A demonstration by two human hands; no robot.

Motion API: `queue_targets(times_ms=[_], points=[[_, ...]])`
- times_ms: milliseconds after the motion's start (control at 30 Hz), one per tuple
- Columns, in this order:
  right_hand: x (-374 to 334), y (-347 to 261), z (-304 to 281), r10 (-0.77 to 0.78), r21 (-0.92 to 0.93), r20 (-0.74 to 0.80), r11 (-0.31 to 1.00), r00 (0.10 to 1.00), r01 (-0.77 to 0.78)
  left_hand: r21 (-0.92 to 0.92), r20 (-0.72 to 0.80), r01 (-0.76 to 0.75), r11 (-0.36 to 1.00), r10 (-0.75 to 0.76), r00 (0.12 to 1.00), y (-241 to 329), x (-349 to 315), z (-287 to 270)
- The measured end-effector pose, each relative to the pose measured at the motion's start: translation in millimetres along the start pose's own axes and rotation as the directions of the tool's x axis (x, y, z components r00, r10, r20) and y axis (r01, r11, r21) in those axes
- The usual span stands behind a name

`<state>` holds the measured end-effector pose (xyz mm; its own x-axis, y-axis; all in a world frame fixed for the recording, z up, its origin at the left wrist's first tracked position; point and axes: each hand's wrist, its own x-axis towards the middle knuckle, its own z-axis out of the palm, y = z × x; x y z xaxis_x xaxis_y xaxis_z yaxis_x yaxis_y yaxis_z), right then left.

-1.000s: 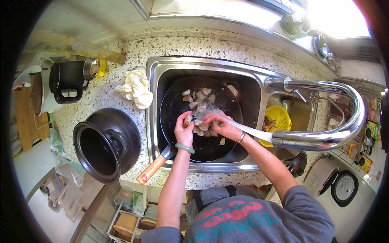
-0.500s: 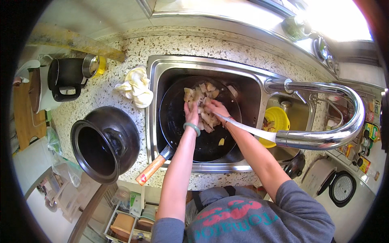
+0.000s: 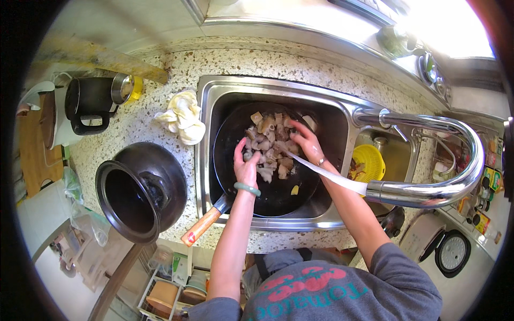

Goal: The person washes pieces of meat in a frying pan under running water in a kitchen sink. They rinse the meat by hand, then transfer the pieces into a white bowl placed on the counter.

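Observation:
A dark wok (image 3: pixel 267 202) with a wooden handle (image 3: pixel 202 226) sits in the larger basin of the steel sink (image 3: pixel 267 84). Pale chunks of raw meat (image 3: pixel 270 142) are heaped in it. My left hand (image 3: pixel 247 166), wearing a green bangle, is open at the heap's left side, thumb and fingers apart. On the right side my right hand (image 3: pixel 308 143) is open too, its spread fingers touching or close to the chunks. Water (image 3: pixel 332 175) streams from the chrome faucet (image 3: pixel 428 192) onto the meat. A small yellowish slice (image 3: pixel 295 190) lies apart near the wok's lower side.
Left of the sink a black clay pot (image 3: pixel 166 171) lies tilted on the speckled counter, with a crumpled pale cloth (image 3: pixel 184 117) behind it. A black pitcher (image 3: pixel 88 99) stands farther left. The smaller basin holds a yellow strainer (image 3: pixel 375 160). The faucet arches over the right side.
My hands have moved apart, from together in the meat to either side of it. The fingers have spread, and the chunks lie more loosely in the wok.

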<state>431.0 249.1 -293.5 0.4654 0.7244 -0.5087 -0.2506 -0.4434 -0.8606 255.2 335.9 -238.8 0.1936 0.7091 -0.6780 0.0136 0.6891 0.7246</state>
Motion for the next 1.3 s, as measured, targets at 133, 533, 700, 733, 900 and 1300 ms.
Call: queue_targets(times_ms=[133,533,700,733,900,1300], points=[[54.8,42.1,20.1,-0.116,-0.269,-0.096,0.959,0.989,0.086,0.498,0.005,-0.266,0.825,0.304,0.953,-35.3,68.1,18.9],[-65.9,-19.7,31.8,0.164,0.056,0.329,0.980,0.930,-0.193,0.464,0.105,-0.342,0.817,0.333,0.937,-35.9,-4.3,22.7],[-73.3,16.7,6.1,-0.065,-0.125,0.181,0.988,0.981,0.089,0.505,0.016,-0.336,0.795,0.381,0.924,-66.8,-6.8,-29.8],[-63.9,16.1,4.3,-0.050,0.008,0.039,0.999,0.998,0.049,0.370,-0.060,-0.177,0.912,0.213,0.975,-64.8,-0.8,-34.5],[-18.1,56.9,8.8,0.264,0.022,-0.156,0.964,0.952,-0.264,0.081,-0.077,0.105,0.991,-0.099,0.992,-73.9,36.3,-12.9],[-83.5,-25.7,22.9,0.129,0.296,0.197,0.937,0.972,-0.185,0.066,0.218,0.030,0.997,-0.044,0.975,-29.7,-12.4,-31.8]])
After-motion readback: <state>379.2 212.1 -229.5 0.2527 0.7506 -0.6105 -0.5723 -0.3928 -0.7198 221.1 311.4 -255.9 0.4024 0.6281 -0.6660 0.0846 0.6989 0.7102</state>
